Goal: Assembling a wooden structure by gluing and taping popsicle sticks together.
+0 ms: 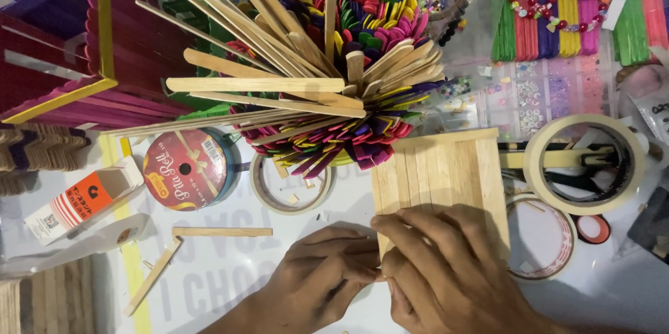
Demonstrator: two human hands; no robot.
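In the head view, both hands work at the near edge of a flat panel of plain wooden sticks [439, 177], which lies on the white desk [230, 278] a little right of the middle. The left hand [324, 282] has its fingers bent and its fingertips press against the near left corner of the panel. The right hand [446, 271] lies over the near part of the panel with the fingers curled down on it, pinching the same corner. What exactly sits between the fingertips is hidden, so I cannot tell if a loose stick or only the panel edge is held.

My judgement is that the panel could slip or twist, because only one corner is pressed and the sticks lie side by side. If the joints are weak, a stick at the edge could come apart.

Just beyond the panel, on the far side, stands a full bundle of coloured and plain sticks [334, 76], which fan out and hang over the far left edge of the panel; lifting the panel could knock them. To the right, a wide roll of pale tape [584, 163] and a flatter tape roll [543, 236] lie close to the panel, the flatter one just beside the right hand. To the left are a small clear tape ring [293, 184], a red ribbon spool [185, 170], a white and orange box [80, 201] and two loose sticks [221, 231].
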